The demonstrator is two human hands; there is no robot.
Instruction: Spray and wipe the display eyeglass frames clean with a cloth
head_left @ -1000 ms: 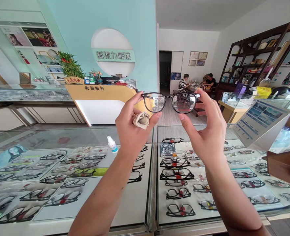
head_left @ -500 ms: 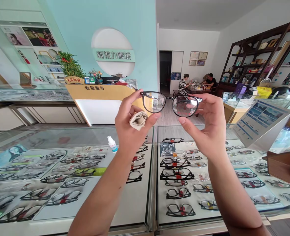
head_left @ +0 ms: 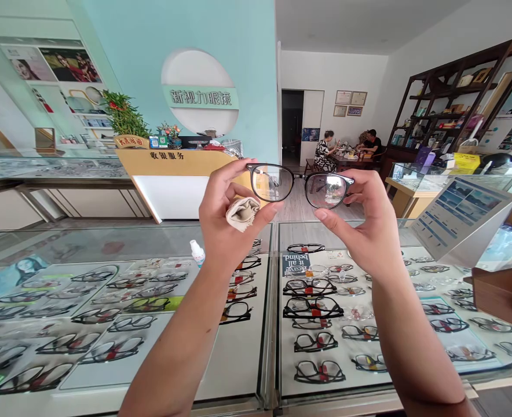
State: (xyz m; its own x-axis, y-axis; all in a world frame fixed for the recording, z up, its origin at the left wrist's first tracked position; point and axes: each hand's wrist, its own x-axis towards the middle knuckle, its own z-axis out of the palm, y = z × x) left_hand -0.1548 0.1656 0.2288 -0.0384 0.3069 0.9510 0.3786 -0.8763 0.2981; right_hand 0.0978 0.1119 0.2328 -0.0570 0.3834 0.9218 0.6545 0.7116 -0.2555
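A pair of black-framed eyeglasses [head_left: 299, 175] is held up in the air above the glass counter, lenses facing me, its right side slightly lower. My left hand [head_left: 230, 211] grips the left end of the frame with the fingertips. Tucked in that same palm is a rolled beige cloth [head_left: 242, 214]. At the other end, my right hand [head_left: 364, 223] holds the frame by its right hinge side, the thumb below the lens. A small white bottle [head_left: 197, 252] with a blue label stands on the counter, partly behind my left forearm.
Glass display cases [head_left: 274, 324] full of eyeglass frames spread below my arms. A white tilted sign [head_left: 462, 217] and a brown wooden box [head_left: 503, 298] stand on the right. Beyond are a cashier desk [head_left: 173, 194] and two people at a table [head_left: 347, 159].
The eyeglasses have turned slightly, their right end dropping and coming a little left. Both hands have shifted slightly with them, and my left forearm now covers more of the bottle.
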